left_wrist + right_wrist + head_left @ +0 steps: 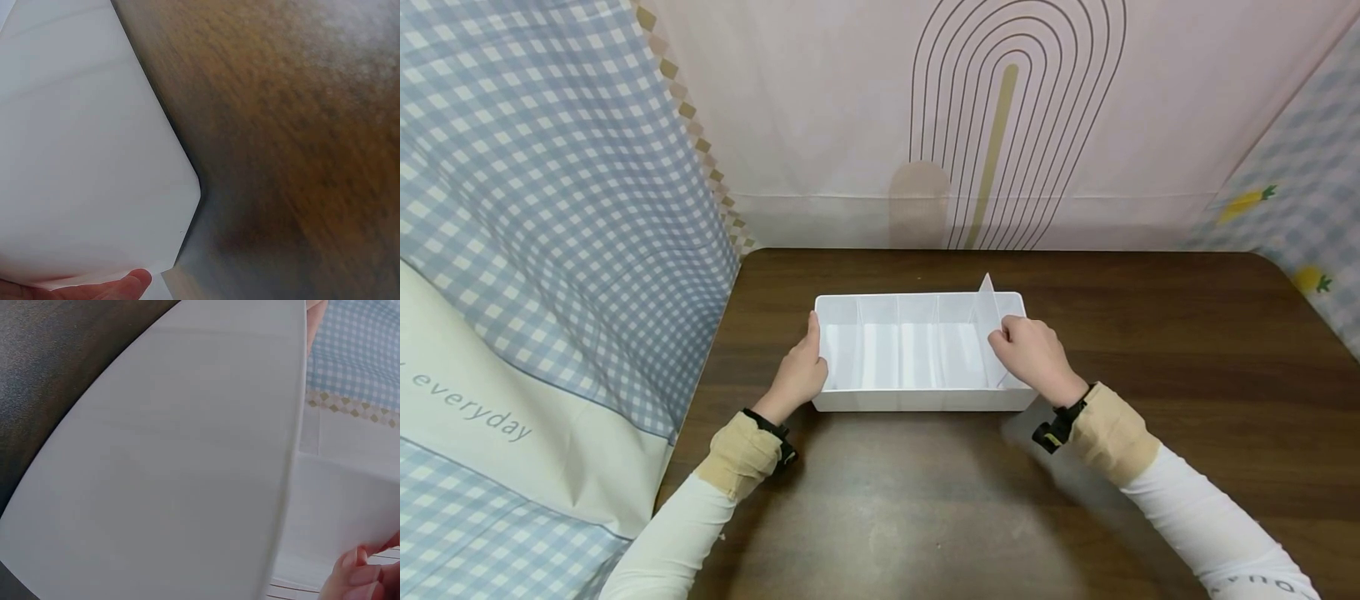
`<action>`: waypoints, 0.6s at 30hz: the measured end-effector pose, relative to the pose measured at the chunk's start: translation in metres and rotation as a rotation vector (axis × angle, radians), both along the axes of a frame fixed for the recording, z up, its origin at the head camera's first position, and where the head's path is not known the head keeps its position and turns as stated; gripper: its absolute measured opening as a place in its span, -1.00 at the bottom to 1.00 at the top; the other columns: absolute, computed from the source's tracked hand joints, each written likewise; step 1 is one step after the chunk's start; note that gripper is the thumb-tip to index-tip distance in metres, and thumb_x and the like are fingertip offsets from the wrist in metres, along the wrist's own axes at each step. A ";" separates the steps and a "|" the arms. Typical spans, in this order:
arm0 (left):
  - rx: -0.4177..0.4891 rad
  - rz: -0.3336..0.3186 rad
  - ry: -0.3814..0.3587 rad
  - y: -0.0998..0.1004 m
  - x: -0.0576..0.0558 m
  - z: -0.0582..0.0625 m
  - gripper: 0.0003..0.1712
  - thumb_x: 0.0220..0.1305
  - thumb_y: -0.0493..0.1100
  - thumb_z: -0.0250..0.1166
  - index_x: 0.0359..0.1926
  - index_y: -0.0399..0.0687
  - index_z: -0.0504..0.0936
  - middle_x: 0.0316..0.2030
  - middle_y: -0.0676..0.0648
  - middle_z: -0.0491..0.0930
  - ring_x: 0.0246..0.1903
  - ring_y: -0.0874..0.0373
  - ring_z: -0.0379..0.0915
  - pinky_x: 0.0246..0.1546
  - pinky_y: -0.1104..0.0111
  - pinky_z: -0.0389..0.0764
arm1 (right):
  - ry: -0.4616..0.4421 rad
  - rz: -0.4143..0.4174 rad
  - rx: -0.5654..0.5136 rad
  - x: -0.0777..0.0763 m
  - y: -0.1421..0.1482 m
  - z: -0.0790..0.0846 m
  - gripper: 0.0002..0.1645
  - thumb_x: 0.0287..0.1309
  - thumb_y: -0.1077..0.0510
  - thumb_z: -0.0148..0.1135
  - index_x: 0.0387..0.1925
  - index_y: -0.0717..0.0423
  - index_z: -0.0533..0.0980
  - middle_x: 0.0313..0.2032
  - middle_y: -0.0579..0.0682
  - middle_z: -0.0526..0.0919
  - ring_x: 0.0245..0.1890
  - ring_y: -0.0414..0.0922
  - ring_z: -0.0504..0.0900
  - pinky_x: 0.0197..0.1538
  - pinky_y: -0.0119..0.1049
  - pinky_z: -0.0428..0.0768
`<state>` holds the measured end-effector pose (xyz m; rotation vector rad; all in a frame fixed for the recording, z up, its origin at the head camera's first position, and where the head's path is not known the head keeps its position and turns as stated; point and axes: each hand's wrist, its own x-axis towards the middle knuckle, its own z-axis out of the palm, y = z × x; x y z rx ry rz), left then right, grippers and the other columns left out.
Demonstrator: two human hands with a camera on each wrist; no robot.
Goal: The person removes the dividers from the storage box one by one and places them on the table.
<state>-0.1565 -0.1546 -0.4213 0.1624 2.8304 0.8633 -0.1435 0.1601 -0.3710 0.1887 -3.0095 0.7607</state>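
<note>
White box (917, 401) sits on the brown table (887, 517) between our two sets of fingers. We hold its near end with our left hand (799, 367), index finger straight along the rim and thumb bent over it, presumably to stop sliding. At the opposite end, our right hand (1033, 354) pinches a thin divider (987, 312) between thumb and curled fingers; it tilts, one corner above the rim, likely gripped there for control. We see no label on the box. Well left of our left fingers, the cloth (512, 467) reads "everyday"; we cannot make out the letters on our right sleeve (1262, 583).
</note>
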 end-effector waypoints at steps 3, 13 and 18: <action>-0.002 0.000 -0.006 0.000 0.000 0.000 -0.18 0.14 -0.36 -0.19 0.35 -0.17 -0.40 0.27 -0.28 0.10 -0.82 0.21 -0.03 -0.77 0.41 0.14 | 0.011 -0.002 -0.007 0.000 0.001 0.001 -0.63 0.06 0.20 -0.19 -0.81 0.12 0.19 -0.80 -0.09 0.12 -0.76 -0.17 0.10 -0.67 -0.38 0.08; -0.017 -0.002 0.003 0.001 -0.001 -0.001 -0.20 0.14 -0.36 -0.20 0.35 -0.22 -0.36 0.28 -0.28 0.08 -0.79 0.18 -0.01 -0.74 0.40 0.14 | 0.044 0.006 -0.033 0.000 0.002 0.006 -0.65 0.01 0.23 -0.18 -0.83 0.09 0.15 -0.81 -0.13 0.09 -0.75 -0.19 0.08 -0.67 -0.38 0.07; -0.018 -0.004 0.002 0.000 -0.001 -0.001 -0.21 0.14 -0.37 -0.21 0.35 -0.21 -0.37 0.28 -0.28 0.09 -0.79 0.19 -0.03 -0.74 0.40 0.13 | 0.051 0.003 -0.041 0.000 0.003 0.009 -0.65 0.01 0.22 -0.19 -0.83 0.10 0.14 -0.81 -0.11 0.08 -0.76 -0.18 0.07 -0.67 -0.38 0.06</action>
